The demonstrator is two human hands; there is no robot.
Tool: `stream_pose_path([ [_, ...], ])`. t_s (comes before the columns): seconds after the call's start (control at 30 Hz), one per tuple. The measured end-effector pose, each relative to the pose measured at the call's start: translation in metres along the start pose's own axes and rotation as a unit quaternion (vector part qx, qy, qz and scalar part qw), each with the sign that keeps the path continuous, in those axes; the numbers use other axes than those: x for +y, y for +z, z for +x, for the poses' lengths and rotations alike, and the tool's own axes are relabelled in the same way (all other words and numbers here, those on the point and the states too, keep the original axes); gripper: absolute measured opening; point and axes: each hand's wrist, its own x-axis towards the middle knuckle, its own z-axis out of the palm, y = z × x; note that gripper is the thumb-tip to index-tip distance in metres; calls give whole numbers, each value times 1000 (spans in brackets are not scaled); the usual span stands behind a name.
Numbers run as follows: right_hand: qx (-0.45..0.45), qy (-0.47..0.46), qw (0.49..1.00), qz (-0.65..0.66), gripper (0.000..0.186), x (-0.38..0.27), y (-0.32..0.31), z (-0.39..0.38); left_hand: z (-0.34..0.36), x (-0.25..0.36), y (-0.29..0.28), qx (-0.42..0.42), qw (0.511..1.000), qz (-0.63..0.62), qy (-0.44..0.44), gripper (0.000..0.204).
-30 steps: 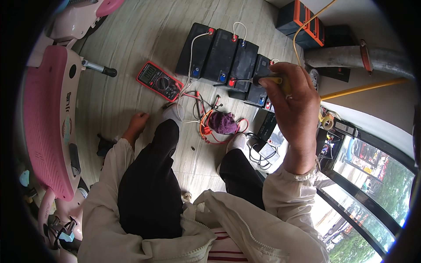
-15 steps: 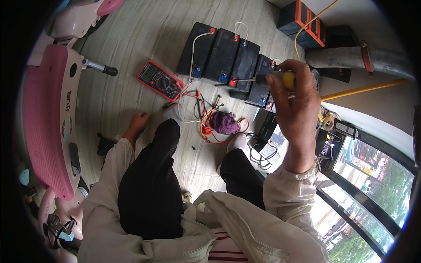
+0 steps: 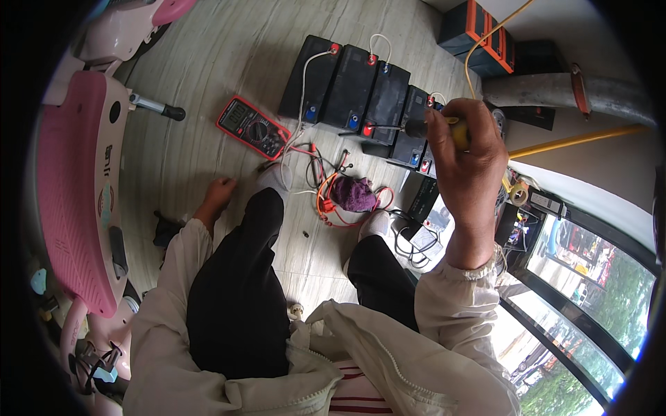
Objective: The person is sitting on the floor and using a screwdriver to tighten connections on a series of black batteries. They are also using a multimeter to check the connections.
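My right hand [image 3: 468,142] is closed around the black-and-yellow handle of a screwdriver [image 3: 388,127]. Its thin shaft points left, and the tip meets the red terminal [image 3: 368,130] at the near end of a black battery [image 3: 387,93]. This battery stands in a row with several others, including a large black battery [image 3: 309,76] at the left end. White leads [image 3: 303,87] run from some terminals. Beside my left knee, my left hand [image 3: 218,197] hangs low with its fingers curled in; nothing shows in it.
A red multimeter [image 3: 253,128] lies on the floor left of the batteries. Near my feet are tangled leads [image 3: 323,201] and a purple cloth [image 3: 354,194]. A pink scooter [image 3: 76,194] stands at the left; orange-and-black batteries [image 3: 479,38] sit far right, near a grey pipe [image 3: 534,91].
My right hand has turned slightly on the screwdriver handle, its fingers shifting while the tip stays at the red terminal. My left hand has kept its place.
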Motion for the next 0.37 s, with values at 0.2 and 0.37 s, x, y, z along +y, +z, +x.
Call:
stream_pose_path([
  [0.2,-29,1,993,119,15,-9,-7,0,2,-3,-1,-1,1000,1,7,34],
  [0.37,-61,53,985,154,27,-7,-6,-3,-1,3,0,-4,1000,9,-11,36],
])
